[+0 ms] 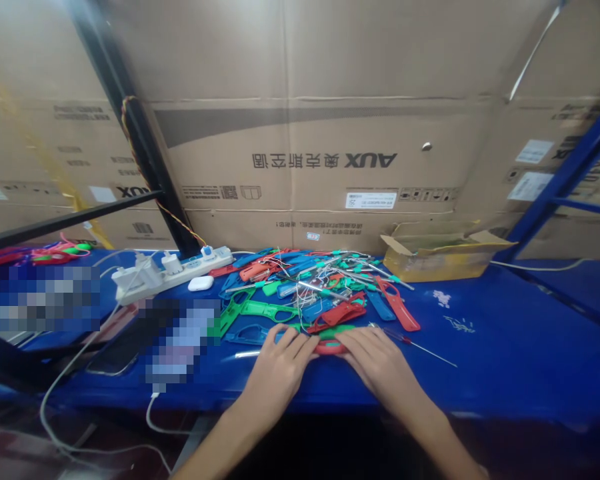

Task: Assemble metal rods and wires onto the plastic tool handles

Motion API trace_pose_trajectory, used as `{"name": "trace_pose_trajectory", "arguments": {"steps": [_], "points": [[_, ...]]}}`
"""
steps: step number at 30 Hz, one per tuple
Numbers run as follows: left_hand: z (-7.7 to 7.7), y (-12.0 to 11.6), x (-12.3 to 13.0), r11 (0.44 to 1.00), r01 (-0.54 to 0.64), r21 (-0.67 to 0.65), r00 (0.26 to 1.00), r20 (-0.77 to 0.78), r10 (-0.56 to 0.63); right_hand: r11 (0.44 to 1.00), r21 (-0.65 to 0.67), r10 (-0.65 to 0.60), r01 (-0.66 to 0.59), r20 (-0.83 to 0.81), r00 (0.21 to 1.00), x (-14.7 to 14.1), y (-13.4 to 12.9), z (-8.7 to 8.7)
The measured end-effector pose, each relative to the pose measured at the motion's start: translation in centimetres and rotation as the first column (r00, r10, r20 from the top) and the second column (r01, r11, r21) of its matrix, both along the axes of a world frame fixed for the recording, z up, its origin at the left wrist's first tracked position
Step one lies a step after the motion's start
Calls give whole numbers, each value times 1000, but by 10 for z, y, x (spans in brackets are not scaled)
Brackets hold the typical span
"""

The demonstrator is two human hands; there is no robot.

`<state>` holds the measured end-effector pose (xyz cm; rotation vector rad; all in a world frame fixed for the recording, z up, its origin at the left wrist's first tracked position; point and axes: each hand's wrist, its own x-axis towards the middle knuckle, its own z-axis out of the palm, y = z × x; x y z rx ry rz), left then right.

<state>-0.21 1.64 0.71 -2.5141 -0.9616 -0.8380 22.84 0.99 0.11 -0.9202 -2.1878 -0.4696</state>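
From my station I have the left fingers [307, 348] and right fingers [349, 342] closed on opposite ends of a red plastic piece [330, 348]; I judge this two-sided grip steadies it at the near side of the tabletop [485, 380]; the piece sits directly between both sets of fingers; a thin metal rod [433, 353] lies to their right; just beyond them spreads a pile of coloured parts [339, 313], probably there for easy reach; farther off, right of the fingers, stands an open cardboard box [435, 265].
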Motion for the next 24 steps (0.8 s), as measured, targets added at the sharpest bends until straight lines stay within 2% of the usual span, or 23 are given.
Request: {"name": "trace_pose_trajectory", "arguments": {"steps": [6, 11, 14, 19, 21, 24], "points": [[0, -2, 3, 1000, -24, 9, 992, 121, 22, 999, 21, 34, -33, -38, 999, -1, -1, 3], [6, -1, 1, 999, -49, 15, 998, 36, 49, 998, 60, 6, -3, -46, 999, 0, -2, 3], [18, 1, -17, 996, -92, 5, 996, -18, 92, 999, 34, -22, 24, -44, 999, 1, -3, 2], [36, 8, -61, 990, -138, -18, 990, -45, 137, 999, -1, -39, 39, -59, 998, 2, -4, 3], [40, 9, -71, 992, -117, -54, 992, -47, 115, 999, -2, -40, 40, -65, 997, 2, -4, 3], [42, 9, -72, 993, -63, -103, 997, -57, 58, 999, -5, -42, 41, -71, 997, 2, -4, 4]]}}
